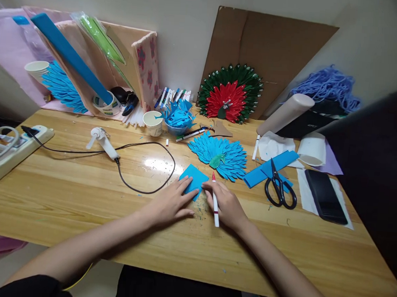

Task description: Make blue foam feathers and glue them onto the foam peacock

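Observation:
A small square of blue foam or paper (193, 179) lies on the wooden table in front of me. My left hand (173, 200) rests flat over its left part, fingers spread. In my right hand (227, 204) is a white marker with a red tip (215, 208), uncapped, its tip pointing away from me. The right fingertips are at the right corner of the blue square; whether they pinch it I cannot tell. Just beyond lies a blue fan of layered petals (231, 157) with a green bird-shaped piece (217, 160) on it.
Black-handled scissors (280, 189) lie on the right beside folded blue strips (267, 168) and a phone (326, 196). Behind are a bowl of blue cuttings (178, 118), a paper cup (153, 123) and a red-green fan (228, 96). A glue gun (103, 145) trails its cord on the left.

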### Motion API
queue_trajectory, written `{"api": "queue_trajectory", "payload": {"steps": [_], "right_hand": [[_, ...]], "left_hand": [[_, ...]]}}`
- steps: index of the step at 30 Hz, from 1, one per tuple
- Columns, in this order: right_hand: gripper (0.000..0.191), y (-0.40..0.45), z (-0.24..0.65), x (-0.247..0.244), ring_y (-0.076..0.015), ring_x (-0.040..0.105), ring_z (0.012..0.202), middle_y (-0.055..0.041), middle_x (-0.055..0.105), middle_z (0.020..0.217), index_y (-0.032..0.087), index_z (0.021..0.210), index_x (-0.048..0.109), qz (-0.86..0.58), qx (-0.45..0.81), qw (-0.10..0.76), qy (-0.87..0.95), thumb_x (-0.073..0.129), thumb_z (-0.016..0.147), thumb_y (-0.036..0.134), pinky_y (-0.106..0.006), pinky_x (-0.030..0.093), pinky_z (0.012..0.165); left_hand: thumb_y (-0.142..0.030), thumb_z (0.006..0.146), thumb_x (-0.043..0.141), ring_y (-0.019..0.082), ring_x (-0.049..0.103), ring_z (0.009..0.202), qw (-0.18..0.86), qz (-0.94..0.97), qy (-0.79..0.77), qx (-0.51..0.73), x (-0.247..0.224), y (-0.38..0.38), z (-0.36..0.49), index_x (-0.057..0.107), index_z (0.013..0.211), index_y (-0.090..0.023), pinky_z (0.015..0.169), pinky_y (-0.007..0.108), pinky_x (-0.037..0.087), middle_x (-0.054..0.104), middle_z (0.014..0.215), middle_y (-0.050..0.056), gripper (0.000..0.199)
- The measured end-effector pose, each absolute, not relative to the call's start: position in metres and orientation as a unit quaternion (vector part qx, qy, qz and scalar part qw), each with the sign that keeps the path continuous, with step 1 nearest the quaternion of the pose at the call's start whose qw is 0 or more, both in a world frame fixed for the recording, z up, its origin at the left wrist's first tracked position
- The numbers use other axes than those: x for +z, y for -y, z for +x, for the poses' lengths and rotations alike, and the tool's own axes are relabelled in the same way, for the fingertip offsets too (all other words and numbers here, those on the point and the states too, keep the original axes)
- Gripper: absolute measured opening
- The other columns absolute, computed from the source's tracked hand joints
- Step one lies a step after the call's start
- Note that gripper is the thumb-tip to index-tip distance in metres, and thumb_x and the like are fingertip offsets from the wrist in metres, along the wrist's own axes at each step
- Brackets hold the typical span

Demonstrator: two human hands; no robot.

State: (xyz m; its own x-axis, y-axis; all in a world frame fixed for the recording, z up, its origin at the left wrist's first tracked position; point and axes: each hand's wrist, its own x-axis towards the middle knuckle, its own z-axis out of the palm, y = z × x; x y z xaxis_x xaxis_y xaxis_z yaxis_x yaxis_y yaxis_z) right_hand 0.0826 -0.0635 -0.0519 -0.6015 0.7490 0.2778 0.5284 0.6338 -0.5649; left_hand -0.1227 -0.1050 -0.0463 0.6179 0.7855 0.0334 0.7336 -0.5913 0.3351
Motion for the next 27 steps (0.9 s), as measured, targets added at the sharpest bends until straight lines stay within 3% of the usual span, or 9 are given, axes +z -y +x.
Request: {"api": "queue_trajectory", "payload": {"steps": [3,7,12,15,19,24,27], "right_hand": [[0.031,0.052,0.091,-0.054,-0.0218,0.055,0.102,-0.009,0.061,0.106,0.022,0.114,0.05,-0.332,0.236,0.235,0.883,0.042,0.085,0.015,-0.041,0.046,0.088],[0.036,0.046,0.099,-0.062,-0.0226,0.05,0.111,-0.011,0.057,0.117,0.021,0.122,0.046,-0.282,0.21,0.2,0.915,0.042,0.086,0.016,-0.043,0.043,0.094],[0.044,0.061,0.091,-0.068,-0.025,0.048,0.112,-0.0125,0.05,0.126,0.017,0.128,0.038,-0.309,0.166,0.19,0.917,0.039,0.084,0.01,-0.045,0.043,0.093],[0.042,0.067,0.084,-0.066,-0.025,0.049,0.106,-0.0131,0.053,0.122,0.016,0.126,0.041,-0.334,0.169,0.188,0.908,0.039,0.084,0.011,-0.044,0.045,0.09],[0.036,0.061,0.086,-0.063,-0.0227,0.051,0.1,-0.0109,0.057,0.112,0.019,0.122,0.043,-0.353,0.203,0.212,0.888,0.04,0.086,0.016,-0.04,0.047,0.085],[0.034,0.047,0.088,-0.061,-0.0219,0.052,0.097,-0.0089,0.059,0.104,0.022,0.12,0.044,-0.343,0.232,0.238,0.878,0.042,0.086,0.021,-0.039,0.045,0.084],[0.031,0.043,0.08,-0.058,-0.0208,0.052,0.092,-0.0075,0.058,0.099,0.022,0.114,0.047,-0.351,0.258,0.264,0.861,0.038,0.085,0.017,-0.038,0.044,0.082]], "left_hand": [[-0.051,0.084,0.038,0.028,0.027,0.129,0.169,0.911,-0.368,0.085,-0.043,0.086,-0.138,0.039,0.128,-0.021,0.102,0.044,0.028,0.027,0.141,0.015,0.053],[-0.041,0.088,0.035,0.024,0.035,0.124,0.147,0.923,-0.345,0.092,-0.036,0.075,-0.14,0.05,0.117,-0.021,0.101,0.044,0.029,0.041,0.133,0.013,0.038],[-0.043,0.087,0.035,0.028,0.04,0.118,0.106,0.894,-0.419,0.118,-0.036,0.093,-0.121,0.042,0.124,-0.015,0.097,0.045,0.034,0.045,0.127,0.017,0.047],[-0.052,0.084,0.034,0.03,0.032,0.125,0.103,0.883,-0.444,0.111,-0.041,0.1,-0.12,0.033,0.13,-0.013,0.1,0.047,0.03,0.035,0.135,0.019,0.06],[-0.05,0.086,0.032,0.027,0.031,0.126,0.111,0.885,-0.439,0.105,-0.044,0.09,-0.128,0.039,0.126,-0.015,0.102,0.044,0.028,0.035,0.136,0.015,0.053],[-0.032,0.09,0.03,0.02,0.051,0.1,0.145,0.856,-0.474,0.149,-0.046,0.068,-0.127,0.054,0.099,-0.016,0.086,0.036,0.042,0.055,0.112,0.009,0.03],[-0.025,0.089,0.035,0.019,0.052,0.092,0.158,0.833,-0.497,0.184,-0.051,0.056,-0.122,0.053,0.102,-0.016,0.08,0.034,0.045,0.057,0.099,0.007,0.023]]}}
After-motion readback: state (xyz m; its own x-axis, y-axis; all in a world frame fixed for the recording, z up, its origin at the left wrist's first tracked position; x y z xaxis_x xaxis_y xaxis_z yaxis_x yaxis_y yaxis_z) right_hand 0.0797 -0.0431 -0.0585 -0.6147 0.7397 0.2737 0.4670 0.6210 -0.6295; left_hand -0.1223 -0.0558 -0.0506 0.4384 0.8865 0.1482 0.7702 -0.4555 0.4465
